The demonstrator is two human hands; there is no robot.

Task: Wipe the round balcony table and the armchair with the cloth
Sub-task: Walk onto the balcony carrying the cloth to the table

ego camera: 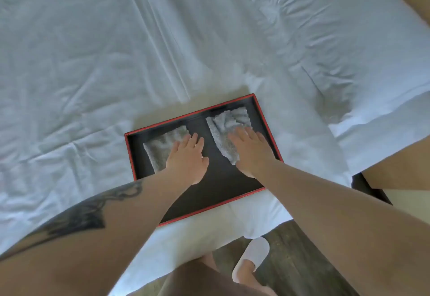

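Observation:
A black tray with a red rim (209, 193) lies on the white bed near its edge. Two grey fluffy cloths lie in it. The left cloth (160, 148) is a folded square; my left hand (187, 158) rests flat on its right part with fingers spread. The right cloth (226, 124) is rumpled and partly unfolded; my right hand (250, 150) lies on its near end, fingers extended. Neither hand has a cloth lifted off the tray. No round table or armchair is in view.
White rumpled bed sheet (93, 74) fills the view. A white pillow (337, 51) lies at the right. Below the bed edge are a dark wooden floor (293, 265) and my foot in a white slipper (251, 258).

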